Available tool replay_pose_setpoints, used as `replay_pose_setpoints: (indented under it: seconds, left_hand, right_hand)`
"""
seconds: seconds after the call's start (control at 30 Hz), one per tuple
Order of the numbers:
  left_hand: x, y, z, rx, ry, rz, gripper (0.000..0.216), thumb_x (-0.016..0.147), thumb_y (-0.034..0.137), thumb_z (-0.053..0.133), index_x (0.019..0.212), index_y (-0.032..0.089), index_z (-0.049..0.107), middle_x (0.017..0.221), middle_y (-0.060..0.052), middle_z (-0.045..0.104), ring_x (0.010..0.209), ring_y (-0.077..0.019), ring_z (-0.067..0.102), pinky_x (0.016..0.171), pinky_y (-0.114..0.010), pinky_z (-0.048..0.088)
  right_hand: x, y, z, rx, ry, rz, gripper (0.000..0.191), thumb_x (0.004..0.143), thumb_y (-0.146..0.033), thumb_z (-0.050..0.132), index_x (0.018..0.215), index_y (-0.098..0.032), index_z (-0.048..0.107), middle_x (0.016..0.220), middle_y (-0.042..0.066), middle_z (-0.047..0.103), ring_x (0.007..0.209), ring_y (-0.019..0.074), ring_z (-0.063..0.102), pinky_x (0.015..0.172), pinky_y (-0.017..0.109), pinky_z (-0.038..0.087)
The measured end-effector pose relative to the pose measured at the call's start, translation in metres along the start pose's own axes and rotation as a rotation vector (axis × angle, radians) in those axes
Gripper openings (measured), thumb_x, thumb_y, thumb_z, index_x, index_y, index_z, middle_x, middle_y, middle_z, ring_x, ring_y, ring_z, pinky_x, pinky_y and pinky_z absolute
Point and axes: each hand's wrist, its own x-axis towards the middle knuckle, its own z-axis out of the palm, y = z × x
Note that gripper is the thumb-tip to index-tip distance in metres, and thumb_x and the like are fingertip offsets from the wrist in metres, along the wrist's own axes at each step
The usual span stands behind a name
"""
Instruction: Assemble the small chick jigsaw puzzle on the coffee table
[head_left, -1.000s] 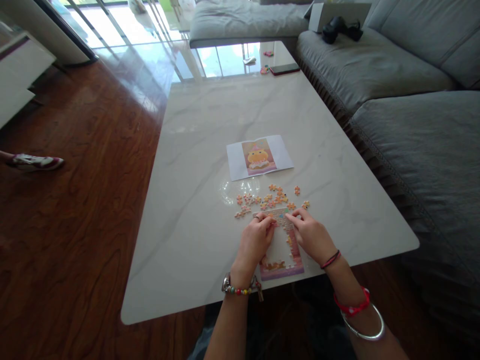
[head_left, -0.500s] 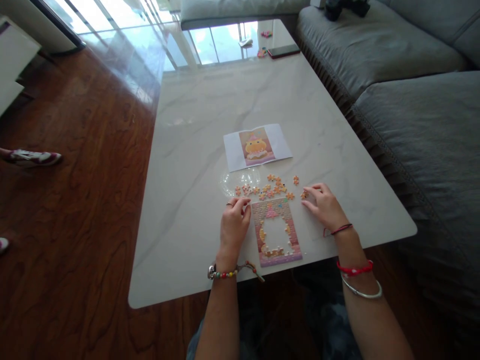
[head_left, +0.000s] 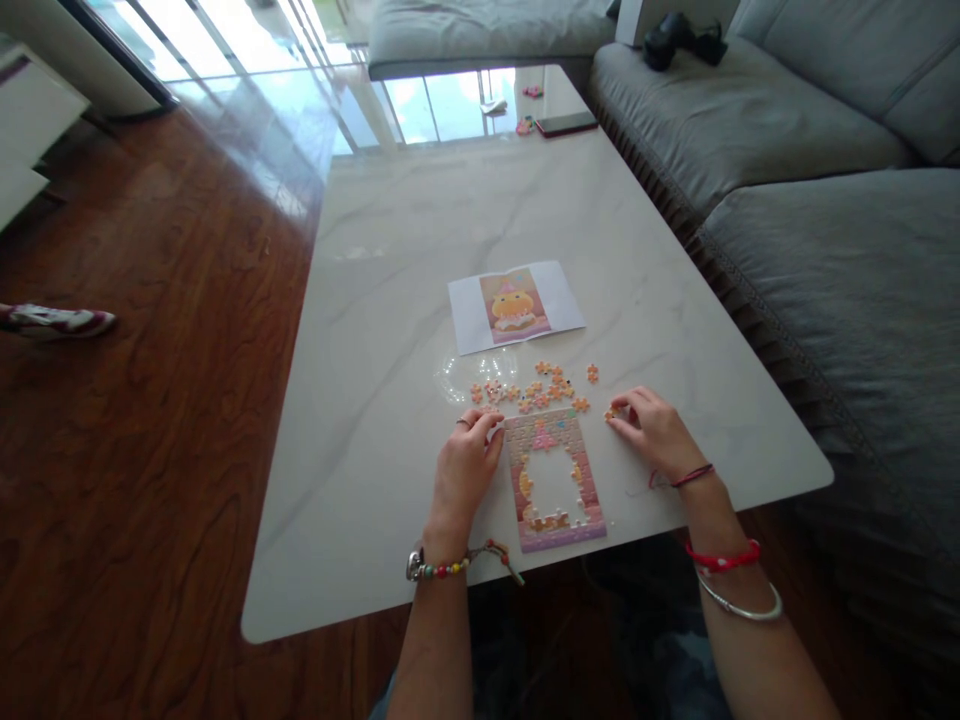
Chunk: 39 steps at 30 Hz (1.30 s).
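A partly built pink jigsaw puzzle (head_left: pixel 556 525) lies near the table's front edge, with a white gap in its middle. My left hand (head_left: pixel 463 468) rests beside its top left corner, fingers curled and thumb against fingertips; whether anything is between them is hidden. My right hand (head_left: pixel 658 432) lies to the right of the puzzle, its fingertips pinched on a small orange loose piece (head_left: pixel 610 412). Several loose pieces (head_left: pixel 541 388) are scattered just beyond the puzzle. Beyond them lies a printed reference picture (head_left: pixel 516 305) of an orange character.
The white marble table (head_left: pixel 420 250) carries a crumpled clear wrapper (head_left: pixel 456 375) left of the pieces and a dark phone (head_left: pixel 566 123) at the far end. A grey sofa (head_left: pixel 825 230) runs along the right. Wooden floor lies to the left, with a shoe (head_left: pixel 56 320).
Both hands left the puzzle's top edge and moved apart: the left to the top left corner, the right out to a loose piece on the right.
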Motion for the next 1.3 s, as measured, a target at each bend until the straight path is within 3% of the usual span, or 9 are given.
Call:
replay_pose_setpoints:
  seconds: [0.27,0.5,0.67,0.87,1.1,1.3]
  left_hand:
    - [0.002,-0.010,-0.007,0.036,0.193,-0.252,0.018,0.080,0.023,0.047,0.091,0.017,0.059,0.089,-0.005,0.056,0.064,-0.0125,0.053,0.068,-0.028,0.045]
    - [0.003,-0.019,-0.009,0.017,0.243,-0.314,0.019,0.078,0.022,0.047,0.091,0.016,0.059,0.092,-0.006,0.057,0.066,-0.0144,0.055,0.070,-0.031,0.046]
    - [0.005,-0.026,-0.011,-0.016,0.186,-0.256,0.019,0.077,0.018,0.046,0.091,0.018,0.059,0.091,-0.005,0.057,0.070,-0.0146,0.057,0.071,-0.029,0.046]
    - [0.008,-0.032,-0.018,-0.069,0.146,-0.248,0.017,0.076,0.017,0.049,0.088,0.019,0.060,0.089,-0.004,0.057,0.074,-0.0147,0.057,0.073,-0.028,0.046]
    - [0.004,-0.033,-0.023,-0.127,0.029,-0.264,0.014,0.075,0.018,0.052,0.086,0.019,0.060,0.087,-0.003,0.055,0.075,-0.0135,0.056,0.073,-0.027,0.045]
    - [0.003,-0.024,-0.019,-0.083,0.017,-0.260,0.012,0.076,0.019,0.051,0.085,0.020,0.059,0.089,-0.004,0.054,0.075,-0.0135,0.055,0.071,-0.027,0.045]
  right_hand:
    - [-0.001,0.004,0.006,-0.034,0.093,-0.003,0.022,0.076,-0.027,0.051,0.095,-0.017,0.058,0.088,0.006,0.058,0.073,0.0172,0.056,0.071,0.032,0.046]
    - [0.014,-0.013,0.016,-0.012,0.289,-0.002,0.025,0.079,-0.027,0.048,0.096,-0.015,0.062,0.095,0.010,0.057,0.085,0.0206,0.056,0.077,0.035,0.046]
    - [0.024,-0.032,0.024,0.028,0.301,-0.020,0.021,0.079,-0.024,0.047,0.088,-0.016,0.065,0.092,0.010,0.058,0.084,0.0200,0.056,0.079,0.036,0.046]
    - [0.031,-0.049,0.037,0.038,0.164,-0.126,0.021,0.079,-0.021,0.046,0.087,-0.019,0.065,0.089,0.008,0.059,0.086,0.0195,0.055,0.080,0.036,0.045]
    - [0.033,-0.050,0.042,0.014,0.175,-0.111,0.019,0.080,-0.025,0.048,0.087,-0.018,0.065,0.088,0.008,0.060,0.083,0.0191,0.056,0.078,0.035,0.045]
    - [0.031,-0.049,0.040,0.021,0.190,-0.146,0.021,0.080,-0.024,0.046,0.087,-0.018,0.064,0.089,0.008,0.060,0.083,0.0184,0.057,0.078,0.033,0.046]
